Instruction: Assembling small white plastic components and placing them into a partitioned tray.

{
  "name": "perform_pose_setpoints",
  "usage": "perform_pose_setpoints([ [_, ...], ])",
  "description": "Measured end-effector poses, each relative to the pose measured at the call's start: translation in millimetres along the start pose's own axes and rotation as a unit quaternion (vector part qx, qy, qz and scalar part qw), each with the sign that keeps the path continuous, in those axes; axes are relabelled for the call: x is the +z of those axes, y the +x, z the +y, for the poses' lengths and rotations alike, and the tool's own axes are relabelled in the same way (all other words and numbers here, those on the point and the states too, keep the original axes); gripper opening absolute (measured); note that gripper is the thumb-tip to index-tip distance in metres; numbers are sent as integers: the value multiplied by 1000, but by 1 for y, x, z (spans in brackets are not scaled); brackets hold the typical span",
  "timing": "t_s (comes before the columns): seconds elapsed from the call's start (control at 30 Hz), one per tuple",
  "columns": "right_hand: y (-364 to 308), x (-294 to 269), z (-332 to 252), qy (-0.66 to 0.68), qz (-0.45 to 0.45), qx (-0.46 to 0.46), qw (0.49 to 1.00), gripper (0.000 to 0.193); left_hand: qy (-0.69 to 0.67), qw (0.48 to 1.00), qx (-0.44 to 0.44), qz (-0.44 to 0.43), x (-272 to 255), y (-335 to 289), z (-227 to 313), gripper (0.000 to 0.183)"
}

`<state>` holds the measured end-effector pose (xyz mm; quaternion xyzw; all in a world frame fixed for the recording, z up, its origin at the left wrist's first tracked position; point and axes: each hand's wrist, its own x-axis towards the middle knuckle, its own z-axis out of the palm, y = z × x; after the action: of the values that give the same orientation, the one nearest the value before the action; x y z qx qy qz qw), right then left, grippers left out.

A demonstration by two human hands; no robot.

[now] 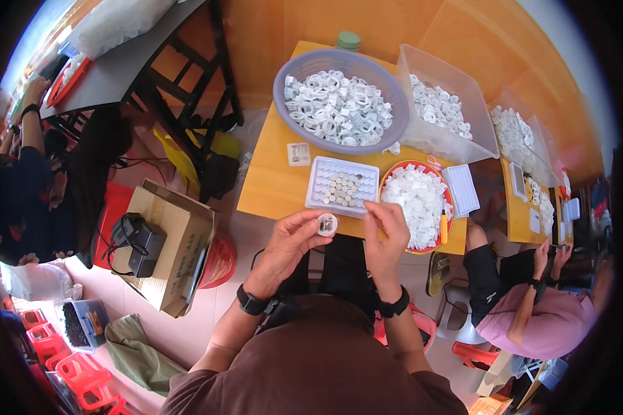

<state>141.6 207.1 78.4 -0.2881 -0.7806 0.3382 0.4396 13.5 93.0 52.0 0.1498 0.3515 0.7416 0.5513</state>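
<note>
My left hand (284,242) pinches a small round white plastic casing (327,224) with a dark and metallic middle, held up just off the table's near edge. To its right, my right hand (387,242) is raised with thumb and fingertips drawn together; anything between them is too small to make out. Just beyond both hands lies a white plastic tray (323,168) with round pockets, several silvery button cells (342,188) resting in it. Right of that stands a red-rimmed round tray (387,174) heaped with small white pieces (414,204).
A grey-purple basket (281,97) of white plastic parts and a clear bin (477,142) of similar parts stand on the wooden table (263,187). An orange-handled tool (444,228) lies on the heaped tray. A cardboard box (176,221) stands left; a co-worker (533,311) sits right.
</note>
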Motion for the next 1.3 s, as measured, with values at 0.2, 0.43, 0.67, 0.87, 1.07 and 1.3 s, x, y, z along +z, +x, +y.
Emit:
perform_pose_setpoints([
  [0.2,26,8,46,-60,-14,34,998,12,-5,1000,-8,11,-5,-2,-2,26],
  [0.43,45,28,58,-161,-20,-25,986,10,-16,999,-26,36,-7,-5,-1,24],
  [0.67,50,30,65,-179,-67,-7,982,3,-26,999,-29,33,-10,-4,-3,24],
  [0.87,61,32,68,-152,-108,27,982,3,-18,999,-25,42,-11,-4,-3,25],
  [1.07,67,38,66,-182,-104,43,977,4,-22,999,-30,35,-12,-1,-2,25],
  [1.3,72,47,56,-237,-114,83,961,3,-13,998,-31,46,-14,-5,-3,24],
])
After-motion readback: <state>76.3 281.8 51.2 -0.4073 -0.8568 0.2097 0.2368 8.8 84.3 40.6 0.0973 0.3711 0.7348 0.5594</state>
